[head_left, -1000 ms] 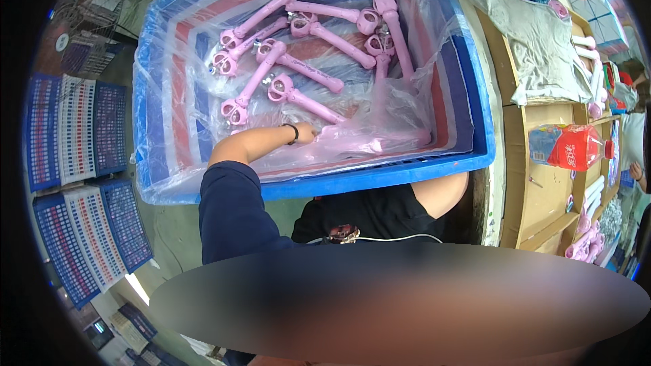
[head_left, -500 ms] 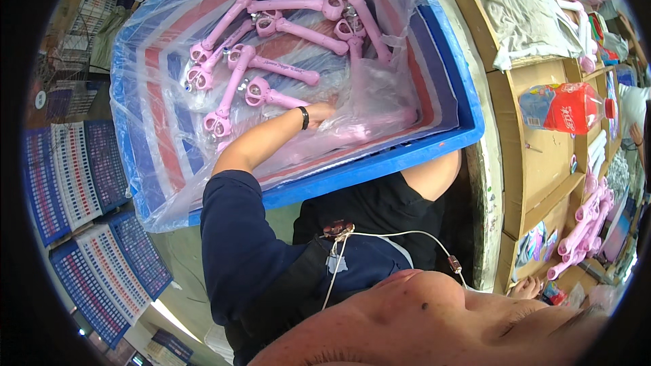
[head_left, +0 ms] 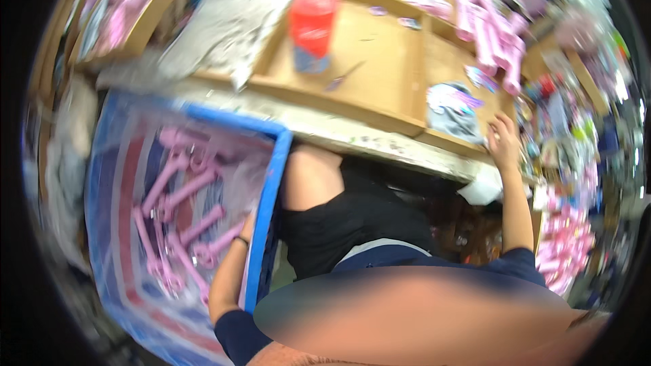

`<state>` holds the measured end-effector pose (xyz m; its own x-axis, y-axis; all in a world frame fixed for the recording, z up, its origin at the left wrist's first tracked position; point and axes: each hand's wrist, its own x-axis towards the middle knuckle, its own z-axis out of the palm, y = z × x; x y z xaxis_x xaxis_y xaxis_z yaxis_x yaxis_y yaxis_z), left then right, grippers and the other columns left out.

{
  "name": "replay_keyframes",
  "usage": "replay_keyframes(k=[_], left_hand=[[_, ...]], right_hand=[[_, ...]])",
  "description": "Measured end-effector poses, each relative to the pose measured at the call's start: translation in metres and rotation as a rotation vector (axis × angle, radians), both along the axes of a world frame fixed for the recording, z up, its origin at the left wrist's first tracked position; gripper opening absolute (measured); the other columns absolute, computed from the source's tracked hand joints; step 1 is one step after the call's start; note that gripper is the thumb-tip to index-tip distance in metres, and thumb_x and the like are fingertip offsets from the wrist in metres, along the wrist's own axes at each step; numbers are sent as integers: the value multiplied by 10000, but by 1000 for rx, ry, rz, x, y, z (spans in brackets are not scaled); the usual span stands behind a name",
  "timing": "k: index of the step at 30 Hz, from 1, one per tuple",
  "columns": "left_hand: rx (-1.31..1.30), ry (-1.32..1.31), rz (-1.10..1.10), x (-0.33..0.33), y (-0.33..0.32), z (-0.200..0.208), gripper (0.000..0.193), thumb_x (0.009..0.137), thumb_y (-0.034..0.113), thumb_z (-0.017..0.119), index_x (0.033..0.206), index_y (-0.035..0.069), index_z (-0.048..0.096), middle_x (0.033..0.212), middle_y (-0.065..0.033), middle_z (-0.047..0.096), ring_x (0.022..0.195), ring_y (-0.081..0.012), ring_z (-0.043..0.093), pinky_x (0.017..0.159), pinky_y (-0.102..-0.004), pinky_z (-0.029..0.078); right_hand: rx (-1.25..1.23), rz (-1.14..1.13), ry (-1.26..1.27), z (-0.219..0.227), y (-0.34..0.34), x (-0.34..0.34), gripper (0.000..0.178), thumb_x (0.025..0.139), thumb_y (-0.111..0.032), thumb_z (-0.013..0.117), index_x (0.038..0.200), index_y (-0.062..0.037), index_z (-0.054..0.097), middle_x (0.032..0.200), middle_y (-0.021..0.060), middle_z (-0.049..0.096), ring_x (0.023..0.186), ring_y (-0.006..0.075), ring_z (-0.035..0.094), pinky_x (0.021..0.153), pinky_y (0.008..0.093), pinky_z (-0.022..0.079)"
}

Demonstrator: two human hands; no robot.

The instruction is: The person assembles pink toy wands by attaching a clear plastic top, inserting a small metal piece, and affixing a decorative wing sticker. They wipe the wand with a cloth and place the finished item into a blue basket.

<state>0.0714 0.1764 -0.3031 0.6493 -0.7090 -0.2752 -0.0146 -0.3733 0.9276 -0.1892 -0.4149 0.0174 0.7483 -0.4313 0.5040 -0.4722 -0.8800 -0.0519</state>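
My left hand (head_left: 248, 225) is down inside a blue plastic tub (head_left: 272, 163), against its right-hand wall, beside several pink plastic wand-like parts (head_left: 191, 193) with rounded, ring-shaped heads. Its fingers are hidden and blurred, so whether they hold anything does not show. At the right, my right hand (head_left: 503, 139) rests by the front corner of a cardboard tray (head_left: 359, 105), fingers apart and slightly bent, nothing visible in them. Just left of it lies a grey bag with purple and blue printed pieces (head_left: 453, 105). Farther back in the tray is a pile of pink parts (head_left: 489, 37).
A bottle with red label (head_left: 315, 24) stands in the tray's left section. Grey cloth (head_left: 234, 24) lies on the worktable's left part. Striped sheeting (head_left: 129, 230) lines the tub. More pink parts (head_left: 566, 247) are stacked at the lower right, beside mixed packaged goods.
The view has swung right, so the tub now sits at the left and the worktable ahead. My right hand, earlier only partly in view, shows fully. My left hand stays in the tub.
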Motion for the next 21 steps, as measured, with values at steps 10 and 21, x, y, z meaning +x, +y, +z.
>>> replay_keyframes(k=[10,21], left_hand=[[398,-516,370,24,24,191,640,646,113,786,1173,14,437,979,-164,581,895,-269,584,810,-337,458],[443,-1713,64,-106,-76,420,409,714,32,649,1086,108,497,989,-111,587,980,-303,573,910,-507,396]], right_hand=[[372,-114,-205,14,-23,-24,148,839,-136,599,954,-46,625,926,117,627,703,213,634,614,294,490],[759,37,-62,-18,-67,66,257,811,-140,627,1037,-19,609,902,143,628,807,227,615,736,315,480]])
